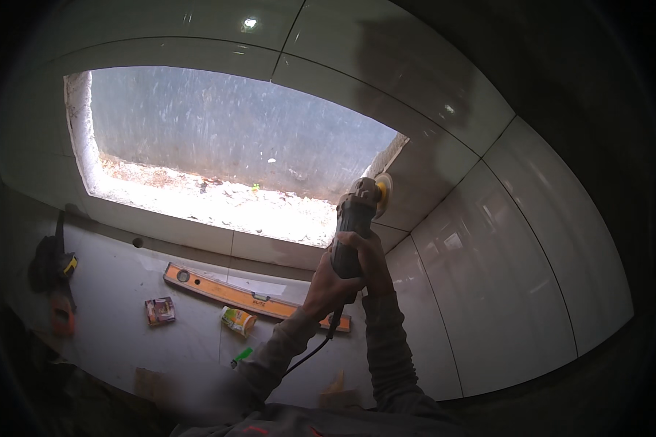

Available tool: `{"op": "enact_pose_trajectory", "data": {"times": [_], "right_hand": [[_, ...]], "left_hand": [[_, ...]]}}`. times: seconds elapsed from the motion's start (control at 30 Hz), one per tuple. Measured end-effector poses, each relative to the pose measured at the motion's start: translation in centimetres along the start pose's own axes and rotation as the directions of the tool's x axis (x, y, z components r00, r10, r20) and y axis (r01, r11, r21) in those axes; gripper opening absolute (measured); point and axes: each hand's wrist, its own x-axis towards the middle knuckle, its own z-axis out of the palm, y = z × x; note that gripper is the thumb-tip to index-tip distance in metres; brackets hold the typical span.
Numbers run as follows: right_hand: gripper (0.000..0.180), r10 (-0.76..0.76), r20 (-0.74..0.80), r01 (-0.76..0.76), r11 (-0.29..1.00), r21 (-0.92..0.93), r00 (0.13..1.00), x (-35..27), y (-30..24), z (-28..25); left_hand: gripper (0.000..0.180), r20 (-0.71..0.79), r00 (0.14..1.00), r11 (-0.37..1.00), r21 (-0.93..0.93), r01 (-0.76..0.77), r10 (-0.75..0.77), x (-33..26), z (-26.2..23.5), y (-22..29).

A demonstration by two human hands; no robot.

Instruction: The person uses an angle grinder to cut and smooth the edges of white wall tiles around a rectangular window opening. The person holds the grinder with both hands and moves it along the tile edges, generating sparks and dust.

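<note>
Both my hands are wrapped round the dark body of an angle grinder point(356, 218). My left hand point(326, 287) closes on its lower left side, and my right hand point(374, 262) grips it from the right. The grinder points away from me, with its pale round disc point(385, 195) at the far right end. That disc is at the tiled wall point(423, 178), beside the lower right corner of a window opening point(395, 151). Whether disc and tile touch, I cannot tell. A black cord point(310, 357) trails down from the handle between my forearms.
An orange spirit level point(226, 293) lies on the tiled surface below the opening. Near it are a small box point(159, 311), a yellow-green packet point(237, 320) and a green piece point(242, 356). A tape measure point(70, 266) and an orange-handled tool point(62, 317) lie at left.
</note>
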Motion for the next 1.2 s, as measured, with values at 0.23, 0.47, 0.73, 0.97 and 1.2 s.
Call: {"op": "enact_pose_trajectory", "data": {"times": [0.23,0.47,0.73,0.97,1.2], "right_hand": [[0.037,-0.017,0.020,0.017,1.000,0.000,1.000,0.24,-0.07,-0.32],[0.038,0.001,0.009,-0.001,1.000,-0.010,1.000,0.19,-0.20,-0.54],[0.037,-0.009,0.007,0.009,1.000,0.003,1.000,0.26,-0.45,-0.02],[0.036,-0.025,0.008,0.025,0.999,0.033,1.000,0.24,-0.27,-0.07],[0.035,-0.038,0.030,0.036,0.998,0.050,0.999,0.28,-0.40,-0.03]], "left_hand": [[0.055,-0.012,1.000,1.000,-0.015,-0.010,0.010,0.00,0.36,0.36],[0.052,-0.011,0.999,0.999,-0.008,-0.037,0.037,0.27,0.52,-0.10],[0.051,-0.012,1.000,1.000,-0.003,-0.026,0.026,0.33,0.22,0.34],[0.052,-0.011,0.998,0.998,-0.012,-0.055,0.054,0.28,0.28,0.40],[0.053,0.010,0.999,0.999,0.005,-0.031,0.031,0.65,0.00,0.09]]}}
